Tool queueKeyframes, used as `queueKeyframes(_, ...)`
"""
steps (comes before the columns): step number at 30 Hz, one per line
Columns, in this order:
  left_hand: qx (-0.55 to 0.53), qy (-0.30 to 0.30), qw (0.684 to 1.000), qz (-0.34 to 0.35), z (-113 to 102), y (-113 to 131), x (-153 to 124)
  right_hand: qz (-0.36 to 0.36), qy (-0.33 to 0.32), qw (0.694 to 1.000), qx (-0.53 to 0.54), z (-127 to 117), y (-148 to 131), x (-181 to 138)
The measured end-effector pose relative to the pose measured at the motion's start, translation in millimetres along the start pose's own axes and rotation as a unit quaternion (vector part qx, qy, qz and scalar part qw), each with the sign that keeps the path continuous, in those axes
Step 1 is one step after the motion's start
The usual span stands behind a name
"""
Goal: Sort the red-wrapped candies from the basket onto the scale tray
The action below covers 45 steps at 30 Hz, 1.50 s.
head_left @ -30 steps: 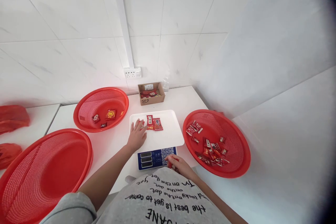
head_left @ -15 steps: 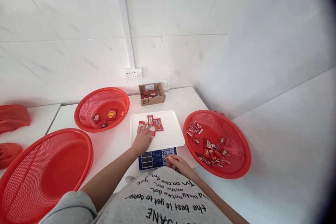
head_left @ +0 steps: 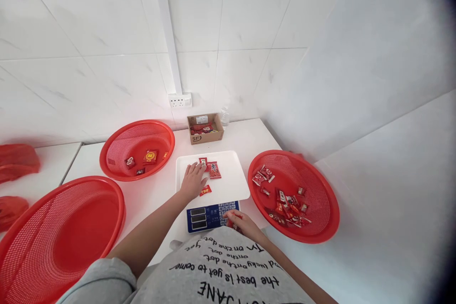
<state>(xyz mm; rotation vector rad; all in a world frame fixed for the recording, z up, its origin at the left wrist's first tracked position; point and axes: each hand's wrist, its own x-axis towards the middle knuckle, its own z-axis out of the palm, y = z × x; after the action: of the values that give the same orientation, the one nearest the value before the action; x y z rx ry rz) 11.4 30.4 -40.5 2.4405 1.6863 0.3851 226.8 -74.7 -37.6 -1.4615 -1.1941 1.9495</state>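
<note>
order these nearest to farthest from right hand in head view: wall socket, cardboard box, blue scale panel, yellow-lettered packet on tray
1. Blue scale panel: mostly left of the right hand.
2. Yellow-lettered packet: white tray's front part.
3. Cardboard box: behind the tray.
4. Wall socket: above and left of the box.

Small red packet [head_left: 205, 190] nearer the tray's [head_left: 230, 187] front — left one of the hands [head_left: 193, 182] now at the narrow packet [head_left: 203, 161]

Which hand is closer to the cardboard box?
Left. The left hand is over the white tray, nearer the cardboard box; the right hand is farther away, by the grey shirt.
</note>
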Motion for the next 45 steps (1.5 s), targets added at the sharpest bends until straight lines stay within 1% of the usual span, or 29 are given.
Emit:
queueKeyframes(4,0.006,-0.024,1.0,-0.011,5.9,-5.8,8.7,-0.003,0.006,1.0,0.004,-0.6,1.6,0.2)
queueKeyframes(10,0.008,-0.042,0.999,-0.002,6.8,-6.4,-0.3,0.005,0.009,1.0,0.024,0.3,1.3,-1.1)
queueKeyframes(15,-0.003,-0.03,0.999,-0.01,2.7,-8.2,-0.8,0.009,0.005,1.0,0.017,1.8,0.4,0.2)
queueKeyframes(20,-0.005,-0.015,0.999,-0.034,2.7,-8.1,12.7,0.006,0.002,1.0,0.024,2.4,-1.7,-0.1)
queueKeyframes(26,-0.015,-0.026,0.999,-0.041,7.2,-5.6,23.4,0.004,0.009,1.0,0.025,1.7,-2.1,-1.1)
queueKeyframes(30,-0.024,-0.028,0.999,-0.035,3.0,-4.9,16.5,0.005,0.012,1.0,0.023,1.3,-2.4,-2.1)
queueKeyframes(36,-0.04,-0.04,0.998,-0.022,-3.2,-3.5,-4.1,0.012,0.007,0.999,0.036,2.1,-1.4,-0.9)
queueKeyframes(40,-0.063,-0.053,0.997,-0.003,-5.4,-0.3,-16.6,0.015,0.0,1.0,0.023,2.7,-3.1,-1.0)
queueKeyframes(42,-0.082,-0.047,0.996,0.01,-5.2,0.7,-20.0,0.014,0.001,1.0,0.02,3.0,-3.7,-1.3)
queueKeyframes(45,-0.089,-0.009,0.996,0.013,-2.2,2.1,-19.0,0.015,0.006,1.0,0.026,3.5,-3.0,-1.1)
